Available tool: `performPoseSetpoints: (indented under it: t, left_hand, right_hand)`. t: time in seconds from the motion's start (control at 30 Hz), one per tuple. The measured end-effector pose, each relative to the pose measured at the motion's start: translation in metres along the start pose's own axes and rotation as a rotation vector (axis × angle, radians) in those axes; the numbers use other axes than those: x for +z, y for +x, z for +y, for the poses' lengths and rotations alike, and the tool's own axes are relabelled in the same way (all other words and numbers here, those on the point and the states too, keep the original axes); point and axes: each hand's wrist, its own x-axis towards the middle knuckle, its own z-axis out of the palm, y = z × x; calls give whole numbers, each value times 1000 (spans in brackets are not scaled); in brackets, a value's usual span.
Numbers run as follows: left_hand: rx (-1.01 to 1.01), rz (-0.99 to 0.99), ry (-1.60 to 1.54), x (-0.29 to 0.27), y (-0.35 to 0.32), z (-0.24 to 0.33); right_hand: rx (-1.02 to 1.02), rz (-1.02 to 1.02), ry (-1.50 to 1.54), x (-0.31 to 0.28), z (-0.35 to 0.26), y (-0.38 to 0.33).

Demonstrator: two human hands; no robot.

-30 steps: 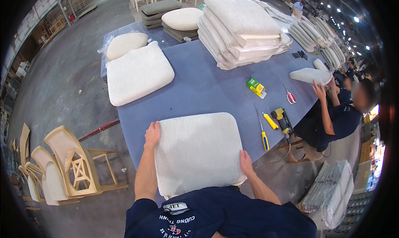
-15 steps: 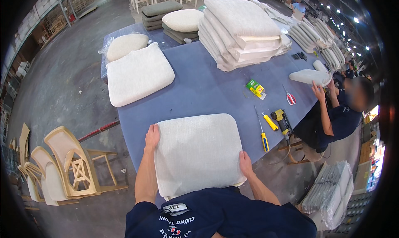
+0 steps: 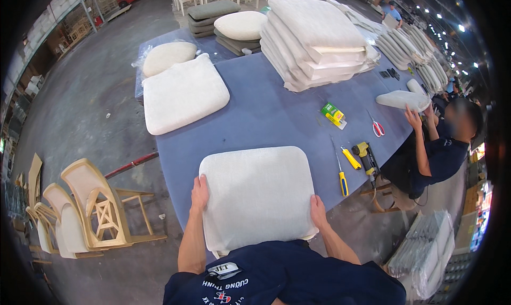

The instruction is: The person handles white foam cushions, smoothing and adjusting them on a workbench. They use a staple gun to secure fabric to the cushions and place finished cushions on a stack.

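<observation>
A pale cream upholstered seat cushion [image 3: 259, 194] lies at the near edge of the blue-covered table, close against my body. My left hand [image 3: 199, 193] grips its left side, with fingers on the edge. On the opposite side, my right hand [image 3: 319, 211] is closed around the lower right edge. The cushion's underside is hidden. To the right of it lie a screwdriver [image 3: 343, 178] with a yellow and blue handle, a yellow-handled tool [image 3: 351, 158] and a yellow and black staple gun [image 3: 366, 158] with a hose.
Another cushion [image 3: 186, 94] lies at the table's left. A tall cushion stack [image 3: 314, 44] stands at the back. Red-handled scissors [image 3: 378, 128] and a green-yellow box [image 3: 334, 115] rest on the table [image 3: 255, 113]. At right, a co-worker [image 3: 444, 150] holds a cushion piece. Wooden chairs [image 3: 98, 209] stand left.
My left hand has slid a little down the cushion's left side. The whole scene has shifted slightly rightward in view; the cushion stays in both hands.
</observation>
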Motion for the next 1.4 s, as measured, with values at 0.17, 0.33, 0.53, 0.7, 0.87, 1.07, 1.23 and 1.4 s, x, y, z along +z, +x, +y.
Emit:
performPoseSetpoints:
  t: [0.17, 0.33, 0.53, 0.7, 0.87, 1.07, 1.23, 1.4]
  left_hand:
    - [-26, 2, -5, 1, -40, -27]
    - [-39, 5, 22, 2, -77, -36]
    - [-53, 35, 10, 3, -100, -48]
    - [-58, -25, -151, 8, -98, -94]
    - [-75, -124, -323, 3, -109, -77]
    - [114, 110, -10, -7, -80, -35]
    - [71, 64, -121, 7, -40, -37]
    - [24, 32, -176, 14, -35, -46]
  right_hand:
    - [-16, 11, 74, 5, 10, 1]
    - [-12, 16, 2, 0, 14, 0]
    - [40, 32, 0, -5, -3, -5]
    - [16, 38, 4, -5, 2, -6]
    - [13, 40, 1, -7, 5, -3]
    - [-8, 71, -25, -7, 14, 0]
    - [-20, 48, -19, -6, 8, 1]
    - [5, 41, 0, -10, 5, -1]
